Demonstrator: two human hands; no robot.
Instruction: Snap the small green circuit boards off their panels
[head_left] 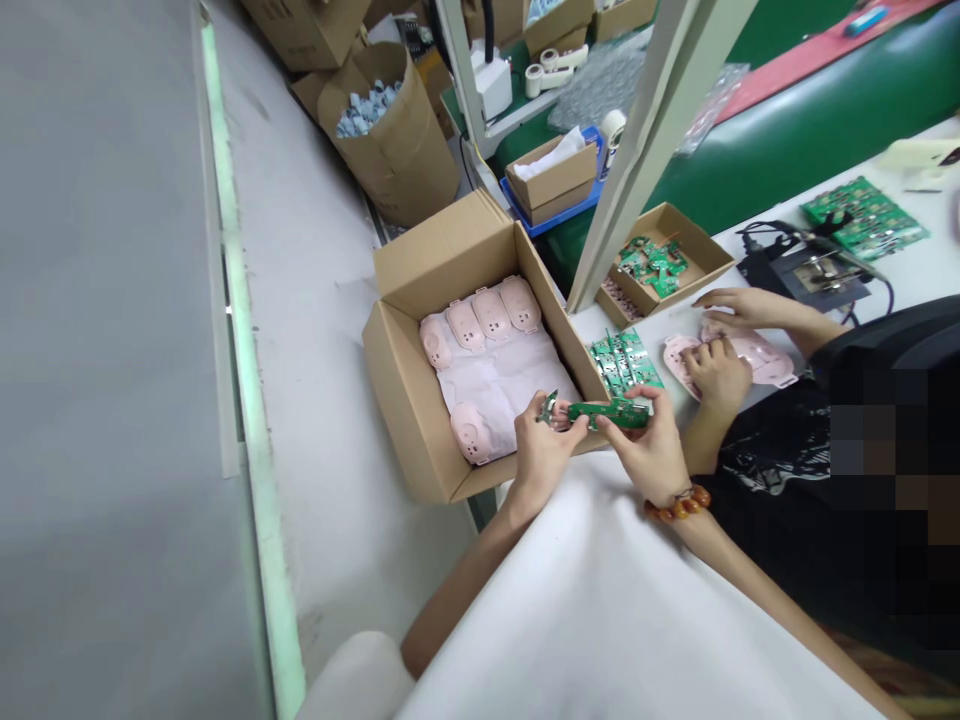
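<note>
Above the near right edge of an open cardboard box (409, 410), a narrow green circuit board (600, 412) is held between both hands. My left hand (541, 450) is closed, its thumb and fingers gripping the left end of the board. A small dark green piece (550, 405) shows at its fingertips; I cannot tell whether it is joined to the board. My right hand (651, 455), with a bead bracelet at the wrist, pinches the other end. Just beyond lies a panel of green circuit boards (622, 360) on the white table.
Inside the box, several pink plastic shells (491, 315) rest on white paper. A co-worker's hands (720, 375) handle pink parts (761, 358) at right. Behind stand a small carton of boards (679, 240), a slanting metal post (637, 150) and a black device (814, 280).
</note>
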